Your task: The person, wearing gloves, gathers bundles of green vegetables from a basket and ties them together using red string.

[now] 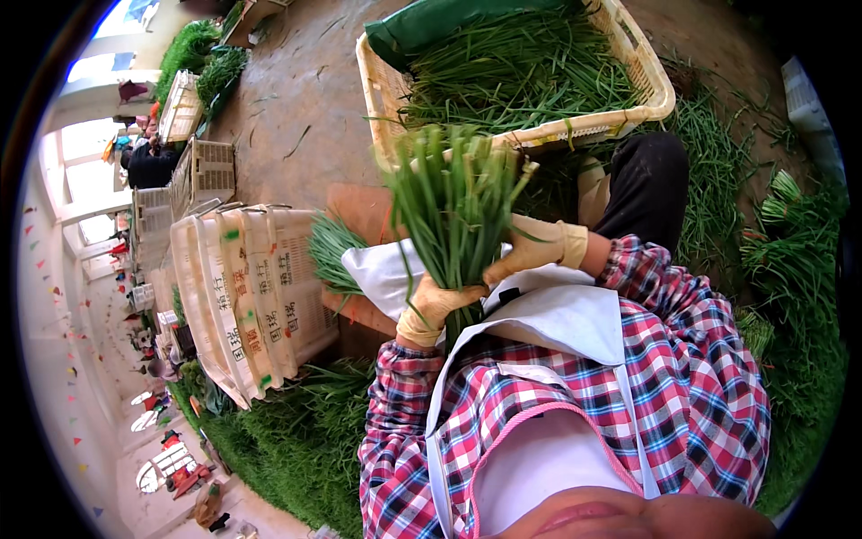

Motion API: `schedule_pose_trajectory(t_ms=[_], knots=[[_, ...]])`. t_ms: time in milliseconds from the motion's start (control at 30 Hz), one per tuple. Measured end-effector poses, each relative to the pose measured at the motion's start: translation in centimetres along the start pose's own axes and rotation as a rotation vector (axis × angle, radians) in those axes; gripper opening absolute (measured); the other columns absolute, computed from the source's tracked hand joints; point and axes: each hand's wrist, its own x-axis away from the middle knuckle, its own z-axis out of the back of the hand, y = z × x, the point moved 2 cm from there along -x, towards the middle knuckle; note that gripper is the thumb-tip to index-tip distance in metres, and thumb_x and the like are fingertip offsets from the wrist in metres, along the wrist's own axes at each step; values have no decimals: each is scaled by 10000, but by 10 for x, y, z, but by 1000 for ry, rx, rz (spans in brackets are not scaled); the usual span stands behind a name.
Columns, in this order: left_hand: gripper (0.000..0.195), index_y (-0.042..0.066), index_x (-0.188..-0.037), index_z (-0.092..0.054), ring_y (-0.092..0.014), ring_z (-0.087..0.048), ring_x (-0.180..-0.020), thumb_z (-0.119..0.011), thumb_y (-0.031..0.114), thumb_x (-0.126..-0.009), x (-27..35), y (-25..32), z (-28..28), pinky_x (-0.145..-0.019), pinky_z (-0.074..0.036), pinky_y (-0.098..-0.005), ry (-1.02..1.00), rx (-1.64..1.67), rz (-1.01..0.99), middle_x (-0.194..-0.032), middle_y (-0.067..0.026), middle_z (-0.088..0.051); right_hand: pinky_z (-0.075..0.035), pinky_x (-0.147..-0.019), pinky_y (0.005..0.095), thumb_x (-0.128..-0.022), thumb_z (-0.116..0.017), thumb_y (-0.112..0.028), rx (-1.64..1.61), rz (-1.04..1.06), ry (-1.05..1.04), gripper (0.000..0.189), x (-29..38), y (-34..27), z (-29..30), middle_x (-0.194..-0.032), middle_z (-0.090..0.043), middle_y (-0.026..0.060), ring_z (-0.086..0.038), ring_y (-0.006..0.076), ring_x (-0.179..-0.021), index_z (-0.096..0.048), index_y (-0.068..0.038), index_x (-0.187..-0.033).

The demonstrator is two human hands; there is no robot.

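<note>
A thick bunch of long green stalks, apparently garlic chives (458,209), stands nearly upright before my chest, its pale ends pointing away from me. Wrapped around its lower part is my left hand (431,306), in a pale rubber glove. My gloved right hand (535,249) grips the bunch from the right; some of its fingers are hidden behind the stalks. Under both hands lies a white apron (572,303) across my lap. Left of it, a smaller bundle of chives (335,252) rests on a brown board (360,202).
Ahead sits a cream plastic crate (646,64) of loose chives with a green cloth (465,23) at its edge. Stacked crates (259,290) bearing writing stand at left. Heaped greens (303,445) lie left and tied bundles (784,236) right. A person (151,165) is farther off.
</note>
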Motion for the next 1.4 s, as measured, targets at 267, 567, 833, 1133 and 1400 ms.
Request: schedule_pose_trajectory(t_ms=[267,567,833,1133,1400], knots=[[659,-11,-1260,-494,-261,-589,-1017,-756,184,-688,12,-10,-9,-915,-454,-381,-368,511,82,-1103,-154,-611,-467,-883,302,-826,-727,-175,-12,190,61,500,14,16,-4,-1114,-639,77,-573,155,-1008,-523,-30,-1259],[287,19,-1006,-626,-125,-585,-795,-723,57,-739,10,-13,6,-706,-492,-276,-112,0,52,-894,-30,-642,-511,-784,297,-827,-679,-96,663,533,741,278,51,-55,101,-1001,-668,77,-637,188,-913,-677,-113,-1104],[264,68,-930,-670,-236,-603,-823,-697,-58,-700,4,-4,-22,-740,-492,-322,-176,-131,-239,-911,-86,-620,-431,-882,404,-641,-745,-254,1485,462,136,240,10,-69,38,-959,-604,10,-557,248,-1013,-712,-152,-856],[654,26,-1265,-488,-148,-537,-985,-775,39,-677,7,-11,-24,-890,-444,-289,-145,261,149,-1099,-40,-579,-458,-798,386,-694,-726,-349,1396,147,-57,280,-6,-57,28,-837,-611,45,-588,234,-883,-710,-101,-822],[720,19,-1325,-455,-166,-515,-1080,-770,60,-679,10,-6,-21,-953,-408,-308,-192,353,89,-1204,-62,-554,-465,-722,376,-759,-685,-285,1195,502,-134,147,-8,-53,14,-785,-628,36,-613,215,-790,-722,-151,-804]])
